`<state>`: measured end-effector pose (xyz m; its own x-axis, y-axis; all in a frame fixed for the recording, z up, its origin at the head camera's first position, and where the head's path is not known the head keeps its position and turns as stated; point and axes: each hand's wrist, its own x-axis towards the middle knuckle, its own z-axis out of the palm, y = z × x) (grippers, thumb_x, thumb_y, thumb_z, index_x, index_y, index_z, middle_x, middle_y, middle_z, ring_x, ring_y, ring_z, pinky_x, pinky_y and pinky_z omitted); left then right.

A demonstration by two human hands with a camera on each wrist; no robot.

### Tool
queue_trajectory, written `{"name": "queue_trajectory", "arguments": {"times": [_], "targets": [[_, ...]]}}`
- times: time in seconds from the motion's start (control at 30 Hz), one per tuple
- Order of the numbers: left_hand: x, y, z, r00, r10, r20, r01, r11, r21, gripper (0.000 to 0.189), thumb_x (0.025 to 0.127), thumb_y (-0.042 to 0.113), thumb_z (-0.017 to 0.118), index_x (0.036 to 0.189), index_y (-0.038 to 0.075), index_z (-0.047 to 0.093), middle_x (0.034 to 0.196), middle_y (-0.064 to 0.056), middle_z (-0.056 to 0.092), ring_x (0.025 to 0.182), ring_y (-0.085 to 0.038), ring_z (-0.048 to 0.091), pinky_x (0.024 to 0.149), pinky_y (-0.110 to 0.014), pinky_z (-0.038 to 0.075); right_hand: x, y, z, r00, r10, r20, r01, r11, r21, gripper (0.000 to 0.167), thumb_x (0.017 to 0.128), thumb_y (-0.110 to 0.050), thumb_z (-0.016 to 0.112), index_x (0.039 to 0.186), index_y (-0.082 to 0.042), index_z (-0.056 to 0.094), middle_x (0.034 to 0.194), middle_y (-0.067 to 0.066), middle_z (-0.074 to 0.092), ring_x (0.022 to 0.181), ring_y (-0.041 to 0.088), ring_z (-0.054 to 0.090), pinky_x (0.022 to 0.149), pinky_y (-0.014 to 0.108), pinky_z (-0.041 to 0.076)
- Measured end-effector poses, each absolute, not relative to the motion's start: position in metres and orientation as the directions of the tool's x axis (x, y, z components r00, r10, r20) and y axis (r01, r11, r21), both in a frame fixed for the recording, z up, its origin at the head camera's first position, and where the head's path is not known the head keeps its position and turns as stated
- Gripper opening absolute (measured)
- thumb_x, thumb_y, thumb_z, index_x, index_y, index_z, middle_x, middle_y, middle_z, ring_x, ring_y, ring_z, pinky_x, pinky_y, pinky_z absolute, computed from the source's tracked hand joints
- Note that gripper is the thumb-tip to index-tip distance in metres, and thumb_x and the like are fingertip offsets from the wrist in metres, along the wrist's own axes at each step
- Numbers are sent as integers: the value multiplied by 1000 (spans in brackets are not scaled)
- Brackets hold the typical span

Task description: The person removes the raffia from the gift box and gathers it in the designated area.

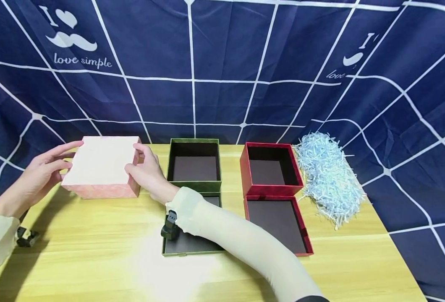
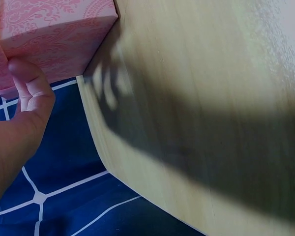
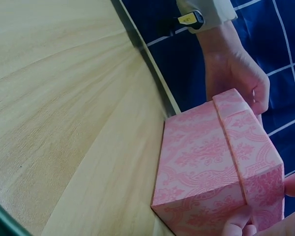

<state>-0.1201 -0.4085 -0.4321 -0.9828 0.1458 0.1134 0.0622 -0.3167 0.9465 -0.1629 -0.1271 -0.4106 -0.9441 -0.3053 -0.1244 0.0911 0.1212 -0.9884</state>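
Note:
At the table's far left stands a pink patterned gift box (image 1: 103, 161), closed, its top washed out pale in the head view. A seam runs around it between the lid (image 3: 253, 140) and the body (image 3: 196, 152). My left hand (image 1: 43, 170) holds the lid's left side, thumb near the front corner and fingers farther back. On the opposite side, my right hand (image 1: 147, 170) grips the lid between thumb and fingers. Up close, the left thumb (image 2: 27, 73) lies right at the seam. The box's base sits on the tabletop in the right wrist view.
Right of the pink box stands an open green box (image 1: 194, 185), its shallow green lid (image 1: 192, 253) in front, partly under my right sleeve. Farther right are an open red box (image 1: 271, 191) and its red lid (image 1: 302, 226). Pale blue shredded paper (image 1: 328, 176) lies at the right edge.

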Motion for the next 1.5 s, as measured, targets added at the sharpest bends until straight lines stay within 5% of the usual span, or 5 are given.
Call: {"name": "queue_trajectory", "arguments": {"times": [0.4, 1.13, 1.33, 1.5], "targets": [[-118, -409, -422, -981, 138, 133, 80, -339, 937, 67, 103, -25, 31, 150, 7, 66, 132, -5, 73, 108, -15, 72, 73, -29, 63, -164, -126, -404, -941, -330, -73, 52, 73, -996, 67, 88, 6, 72, 152, -14, 59, 117, -10, 55, 93, 6, 56, 89, 24, 47], [-111, -410, -408, -973, 140, 184, 129, -332, 934, 68, 103, -25, 29, 158, 5, 57, 128, -9, 72, 108, -18, 71, 76, -32, 63, -160, -123, -391, -935, -352, -35, 26, 29, -999, 67, 91, 4, 73, 153, -18, 59, 124, -12, 56, 101, 6, 58, 92, 23, 51], [-108, -413, -406, -972, 128, 197, 118, -458, 881, 72, 103, -27, 32, 162, 11, 53, 124, -14, 74, 96, -22, 76, 71, -31, 63, -158, -120, -390, -938, -343, -44, 47, 1, -999, 67, 91, 2, 73, 152, -21, 56, 131, -7, 61, 107, 5, 59, 94, 22, 52], [-103, -411, -405, -956, 152, 250, 128, -551, 825, 65, 104, -27, 30, 159, 1, 51, 125, -21, 74, 105, -27, 76, 81, -34, 63, -157, -117, -389, -953, -297, -63, 82, -51, -995, 63, 93, -1, 76, 150, -16, 55, 122, -3, 66, 103, 4, 63, 90, 23, 55]]}}
